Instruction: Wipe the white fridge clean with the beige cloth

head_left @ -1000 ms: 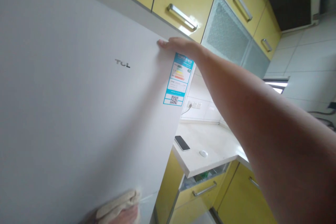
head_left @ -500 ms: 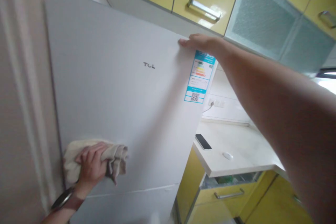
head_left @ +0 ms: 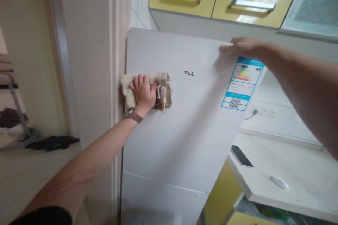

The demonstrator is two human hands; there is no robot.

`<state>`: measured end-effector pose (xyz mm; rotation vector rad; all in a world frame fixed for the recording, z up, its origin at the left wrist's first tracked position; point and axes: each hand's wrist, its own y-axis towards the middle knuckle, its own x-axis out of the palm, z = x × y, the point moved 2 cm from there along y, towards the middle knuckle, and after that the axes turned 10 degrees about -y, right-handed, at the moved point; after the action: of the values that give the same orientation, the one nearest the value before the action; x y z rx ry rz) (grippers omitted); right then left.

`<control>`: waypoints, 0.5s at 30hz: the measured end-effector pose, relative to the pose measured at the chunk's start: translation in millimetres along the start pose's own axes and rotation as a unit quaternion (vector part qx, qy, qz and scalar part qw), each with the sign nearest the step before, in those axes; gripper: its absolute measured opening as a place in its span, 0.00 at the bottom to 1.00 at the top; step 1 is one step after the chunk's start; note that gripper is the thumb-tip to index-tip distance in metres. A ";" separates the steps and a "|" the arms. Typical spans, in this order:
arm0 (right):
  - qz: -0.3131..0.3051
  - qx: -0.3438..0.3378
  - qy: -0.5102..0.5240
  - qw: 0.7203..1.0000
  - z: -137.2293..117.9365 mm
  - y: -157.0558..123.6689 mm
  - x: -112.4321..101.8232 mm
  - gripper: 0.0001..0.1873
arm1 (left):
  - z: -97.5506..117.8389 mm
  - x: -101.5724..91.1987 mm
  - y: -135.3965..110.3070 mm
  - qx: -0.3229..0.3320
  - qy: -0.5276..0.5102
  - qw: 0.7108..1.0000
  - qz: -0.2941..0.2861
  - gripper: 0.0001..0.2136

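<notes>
The left hand [head_left: 144, 93], thumb apart from close-set fingers, holds the cloth [head_left: 166, 90] against the refrigerator door [head_left: 169, 137] near its left edge, apparently for firm contact; the right hand [head_left: 241, 46] clasps the upper right corner (fingertips partly hidden), presumably steadying it.

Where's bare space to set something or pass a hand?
Set down: white countertop, behind and right of white oval object. Hand: white fridge door, below dark TCL lettering. Crowded: countertop's left, by the black phone; door's left, by left hand and beige cloth.

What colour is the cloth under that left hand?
The cloth is cream at left, beige and brown at right; best seen in the head view.
</notes>
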<state>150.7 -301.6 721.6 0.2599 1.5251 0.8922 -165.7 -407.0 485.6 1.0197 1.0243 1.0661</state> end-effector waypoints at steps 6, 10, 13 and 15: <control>0.011 -0.001 -0.035 0.999 0.9 -2.2 2.0 0.34 | -46.5 6.0 -100.0 0.061 0.000 0.995 -0.075 0.21; 0.008 -0.003 -0.041 0.999 1.1 -2.1 1.6 0.31 | -77.6 8.2 -195.9 -0.001 -0.031 0.995 -0.099 0.16; 0.003 -0.009 -0.041 0.999 3.4 1.3 3.0 0.30 | -87.3 4.2 -259.2 -0.107 -0.040 0.986 -0.117 0.15; 0.006 -0.010 -0.046 0.999 5.1 3.5 4.0 0.31 | -87.6 -0.2 -296.4 -0.153 -0.071 0.975 -0.142 0.15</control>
<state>153.5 -294.8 721.4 0.2923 1.4294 0.8929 -196.5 -446.7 180.6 0.6665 0.8301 0.8684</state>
